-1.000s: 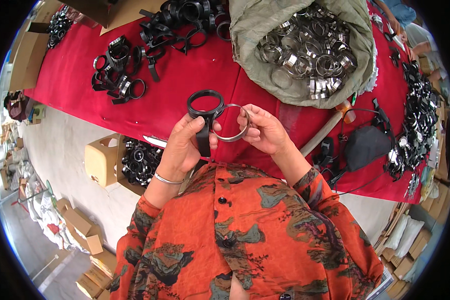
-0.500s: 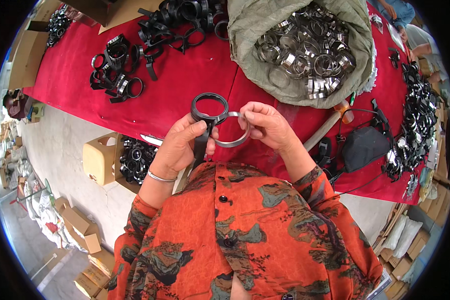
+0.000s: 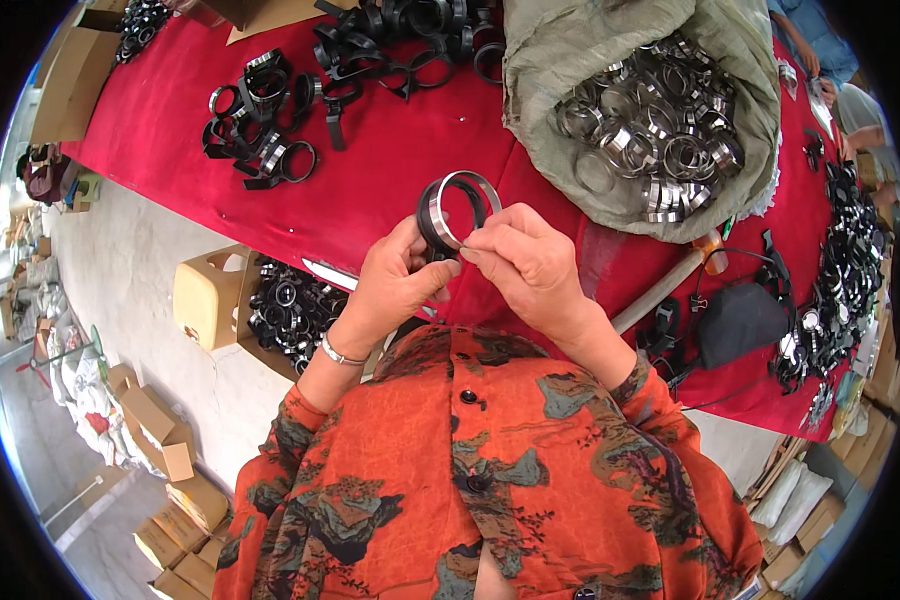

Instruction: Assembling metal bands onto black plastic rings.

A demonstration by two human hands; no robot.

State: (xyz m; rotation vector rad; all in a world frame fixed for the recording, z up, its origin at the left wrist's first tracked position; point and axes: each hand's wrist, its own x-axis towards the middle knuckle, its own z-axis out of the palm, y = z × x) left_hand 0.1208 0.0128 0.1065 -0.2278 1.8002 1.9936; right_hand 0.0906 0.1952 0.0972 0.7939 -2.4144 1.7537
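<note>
In front of my chest my left hand (image 3: 402, 275) grips a black plastic ring with a handle (image 3: 426, 224), its fingers wrapped round the lower part. My right hand (image 3: 530, 262) pinches a shiny metal ring (image 3: 483, 183) between thumb and fingertips. The metal ring stands tilted against the face of the black ring, the two overlapping; whether it sits inside the rim I cannot tell. Beyond my right hand, a grey-green woven sack (image 3: 540, 130) lies open on the table, full of loose metal rings (image 3: 660, 120).
Black rings, some with metal bands (image 3: 270, 140), lie in piles on the red tablecloth (image 3: 390, 180). A hammer (image 3: 660, 290) and a black pouch (image 3: 740, 325) are at the right, beside a heap of black parts (image 3: 840, 270). A box of black parts (image 3: 292, 315) stands below the table's left edge.
My right hand has brought the metal ring left, from beside the black ring to up against it. The black ring has turned from facing up to nearly edge-on. The whole view has shifted slightly.
</note>
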